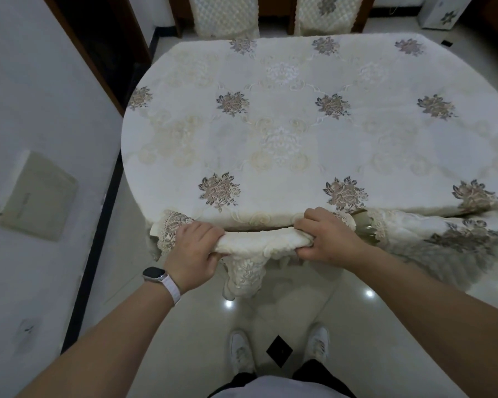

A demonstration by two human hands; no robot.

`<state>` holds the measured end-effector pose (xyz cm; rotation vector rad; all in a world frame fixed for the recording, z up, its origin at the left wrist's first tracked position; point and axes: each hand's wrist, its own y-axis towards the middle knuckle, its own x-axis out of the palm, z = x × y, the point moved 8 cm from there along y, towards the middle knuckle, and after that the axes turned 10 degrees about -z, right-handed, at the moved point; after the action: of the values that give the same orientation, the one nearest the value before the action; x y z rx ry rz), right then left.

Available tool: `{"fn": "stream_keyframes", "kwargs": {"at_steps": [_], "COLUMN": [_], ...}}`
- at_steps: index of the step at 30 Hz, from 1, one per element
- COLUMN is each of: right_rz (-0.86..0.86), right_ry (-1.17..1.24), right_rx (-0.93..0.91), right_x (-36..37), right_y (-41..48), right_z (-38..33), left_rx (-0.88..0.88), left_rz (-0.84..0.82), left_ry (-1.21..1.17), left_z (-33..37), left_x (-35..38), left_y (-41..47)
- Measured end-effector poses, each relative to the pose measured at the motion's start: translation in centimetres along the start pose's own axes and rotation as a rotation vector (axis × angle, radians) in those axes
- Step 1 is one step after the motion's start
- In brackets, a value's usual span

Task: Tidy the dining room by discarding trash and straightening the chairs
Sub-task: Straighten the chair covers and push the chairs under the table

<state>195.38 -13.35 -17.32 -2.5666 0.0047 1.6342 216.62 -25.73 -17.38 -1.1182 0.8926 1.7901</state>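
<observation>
The table (285, 133), draped in a flowered cloth, fills most of the view. The far chairs (224, 15) stand tucked in at its far side, and a neighbouring chair (443, 237) sits at its near edge, to the right. The near chair (259, 244) meets the table's near edge at the middle, its lace-covered top rail just beside the rim. The left hand (194, 248) and right hand (328, 239) each curl around one end of that rail. This wide two-ended grip probably keeps the chair square to the table while it is straightened. A watch (155, 274) sits on the left wrist.
</observation>
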Motion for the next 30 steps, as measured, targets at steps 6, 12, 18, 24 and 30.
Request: {"fn": "stream_keyframes", "kwargs": {"at_steps": [6,12,18,24,30], "right_rz": [0.008,0.024,-0.076,0.025,0.045], "right_ry": [-0.012,-0.088,-0.189,-0.178,-0.250], "right_rx": [-0.023,0.016,0.079,0.158,0.347], "right_x": [-0.4,-0.6,-0.2,-3.1,-6.0], "right_y": [0.0,-0.5,-1.6,-6.0,-11.3], "right_z": [0.0,-0.2,-0.5,1.3,7.0], "left_rx": [-0.011,-0.073,-0.071,0.009,0.040], "left_rz": [-0.012,-0.030,-0.013,0.002,-0.041], "left_ry": [-0.001,0.021,-0.042,-0.118,-0.081], "left_z": [-0.1,0.1,1.4,5.5,11.1], "left_x": [0.3,0.5,-0.1,-0.1,1.3], "left_y": [0.2,0.2,-0.5,0.5,3.6]}}
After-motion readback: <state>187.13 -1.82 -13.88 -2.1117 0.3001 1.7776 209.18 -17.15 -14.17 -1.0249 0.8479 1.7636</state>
